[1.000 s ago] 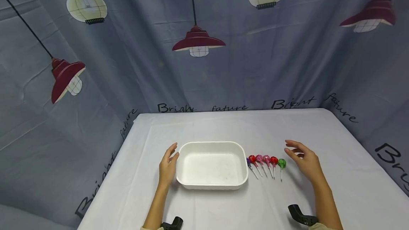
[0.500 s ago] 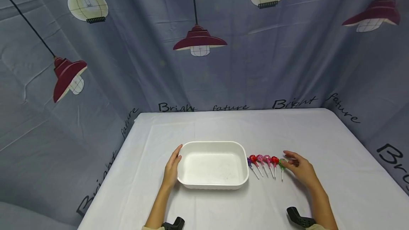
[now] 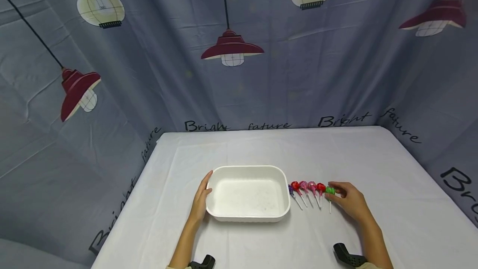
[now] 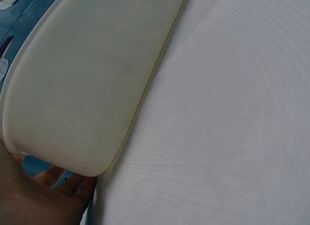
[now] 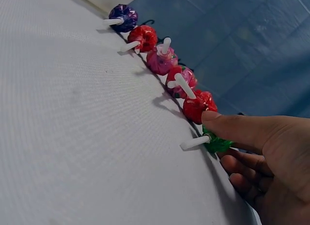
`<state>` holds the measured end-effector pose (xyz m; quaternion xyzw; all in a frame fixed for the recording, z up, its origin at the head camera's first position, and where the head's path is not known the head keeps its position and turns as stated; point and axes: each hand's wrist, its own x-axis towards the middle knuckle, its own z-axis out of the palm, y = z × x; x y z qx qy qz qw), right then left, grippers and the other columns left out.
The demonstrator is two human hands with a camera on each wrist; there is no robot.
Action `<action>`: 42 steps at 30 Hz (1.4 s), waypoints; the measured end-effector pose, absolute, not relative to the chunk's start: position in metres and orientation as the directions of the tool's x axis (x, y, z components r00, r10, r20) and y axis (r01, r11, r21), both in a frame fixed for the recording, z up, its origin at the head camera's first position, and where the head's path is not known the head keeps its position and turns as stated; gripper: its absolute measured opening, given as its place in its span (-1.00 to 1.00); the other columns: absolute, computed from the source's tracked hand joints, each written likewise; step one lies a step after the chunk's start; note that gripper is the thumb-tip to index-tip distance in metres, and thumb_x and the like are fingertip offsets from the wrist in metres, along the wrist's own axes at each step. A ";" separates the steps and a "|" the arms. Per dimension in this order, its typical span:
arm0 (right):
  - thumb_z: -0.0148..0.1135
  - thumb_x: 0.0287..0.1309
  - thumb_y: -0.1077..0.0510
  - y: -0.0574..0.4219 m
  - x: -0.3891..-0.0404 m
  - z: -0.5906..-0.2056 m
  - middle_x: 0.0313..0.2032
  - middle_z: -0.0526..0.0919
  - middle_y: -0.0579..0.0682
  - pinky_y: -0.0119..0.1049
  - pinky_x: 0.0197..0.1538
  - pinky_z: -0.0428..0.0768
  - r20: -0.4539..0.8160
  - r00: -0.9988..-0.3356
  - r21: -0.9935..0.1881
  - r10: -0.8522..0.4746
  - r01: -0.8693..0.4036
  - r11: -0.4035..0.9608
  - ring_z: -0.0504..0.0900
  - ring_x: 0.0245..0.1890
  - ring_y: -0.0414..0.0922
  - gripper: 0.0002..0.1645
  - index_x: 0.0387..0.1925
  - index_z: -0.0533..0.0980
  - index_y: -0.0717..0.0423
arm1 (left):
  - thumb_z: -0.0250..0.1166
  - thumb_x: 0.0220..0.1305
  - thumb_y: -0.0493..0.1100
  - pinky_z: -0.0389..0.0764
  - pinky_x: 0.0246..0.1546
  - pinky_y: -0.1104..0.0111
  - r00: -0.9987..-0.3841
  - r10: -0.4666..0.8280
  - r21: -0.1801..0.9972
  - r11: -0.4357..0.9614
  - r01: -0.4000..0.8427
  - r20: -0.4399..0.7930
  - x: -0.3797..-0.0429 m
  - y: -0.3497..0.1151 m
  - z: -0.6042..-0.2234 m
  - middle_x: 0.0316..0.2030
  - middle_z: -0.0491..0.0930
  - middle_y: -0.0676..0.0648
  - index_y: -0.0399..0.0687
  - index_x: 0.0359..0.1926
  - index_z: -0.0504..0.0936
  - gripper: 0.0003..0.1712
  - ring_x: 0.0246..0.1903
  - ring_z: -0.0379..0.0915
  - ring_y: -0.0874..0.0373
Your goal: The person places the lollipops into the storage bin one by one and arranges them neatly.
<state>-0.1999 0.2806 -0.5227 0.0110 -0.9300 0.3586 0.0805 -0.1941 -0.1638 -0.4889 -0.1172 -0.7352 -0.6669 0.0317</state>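
Right hand [image 3: 352,200] moved in, pinches green lollipop [image 3: 330,190].

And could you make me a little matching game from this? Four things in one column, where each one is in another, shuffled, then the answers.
1. green lollipop
2. purple lollipop
3. white tray
4. left hand

A. between the left hand and the purple lollipop
B. pinched by the right hand
C. touching the tray's left end
D. beside the tray's right end

Pairs: 1-B, 2-D, 3-A, 4-C
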 end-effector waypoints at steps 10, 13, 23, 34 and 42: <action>0.32 0.00 -0.07 0.280 -0.197 -0.522 -0.22 0.52 0.17 -0.21 -0.33 0.44 0.139 -0.989 -0.653 0.058 -0.048 0.756 0.47 -0.27 0.01 -0.39 -0.06 0.52 0.34 | -0.28 0.27 -0.45 -0.20 0.34 0.12 -0.974 0.137 0.980 0.060 0.191 0.182 -0.192 -0.166 -0.490 0.40 -0.07 -0.18 -0.22 0.38 0.07 -0.37 0.38 -0.31 0.01; 0.32 0.01 -0.07 0.280 -0.197 -0.523 -0.22 0.52 0.17 -0.21 -0.33 0.44 0.144 -0.988 -0.659 0.058 -0.052 0.751 0.48 -0.27 0.01 -0.40 -0.06 0.53 0.33 | -0.27 0.26 -0.45 -0.19 0.34 0.21 -0.976 0.142 0.983 0.045 0.176 0.168 -0.192 -0.166 -0.491 0.40 -0.08 -0.16 -0.22 0.39 0.06 -0.36 0.38 -0.33 0.03; 0.31 0.04 0.05 0.280 -0.196 -0.525 -0.29 0.52 0.12 -0.25 -0.38 0.40 0.156 -0.985 -0.660 0.077 -0.046 0.750 0.45 -0.32 -0.04 -0.52 -0.08 0.54 0.32 | -0.29 0.25 -0.47 -0.21 0.34 0.10 -0.969 0.166 0.983 -0.003 0.185 0.183 -0.191 -0.167 -0.494 0.40 -0.13 -0.25 -0.29 0.37 0.05 -0.37 0.38 -0.33 0.00; 0.30 0.05 0.04 0.281 -0.195 -0.520 -0.42 0.49 0.03 -0.31 -0.43 0.32 0.116 -0.989 -0.676 0.089 -0.013 0.737 0.37 -0.40 -0.09 -0.51 -0.07 0.53 0.32 | -0.27 0.26 -0.43 -0.22 0.33 0.05 -0.969 0.166 0.982 0.008 0.189 0.185 -0.194 -0.168 -0.497 0.40 -0.12 -0.24 -0.26 0.38 0.06 -0.38 0.38 -0.30 -0.02; 0.31 0.04 0.00 0.281 -0.192 -0.513 -0.39 0.55 0.03 -0.29 -0.39 0.39 0.095 -0.992 -0.690 0.079 -0.008 0.723 0.44 -0.37 -0.09 -0.46 -0.05 0.52 0.32 | -0.26 0.26 -0.44 -0.21 0.33 0.02 -0.968 0.167 0.981 0.005 0.192 0.188 -0.197 -0.168 -0.497 0.40 -0.11 -0.24 -0.27 0.37 0.07 -0.38 0.38 -0.30 -0.02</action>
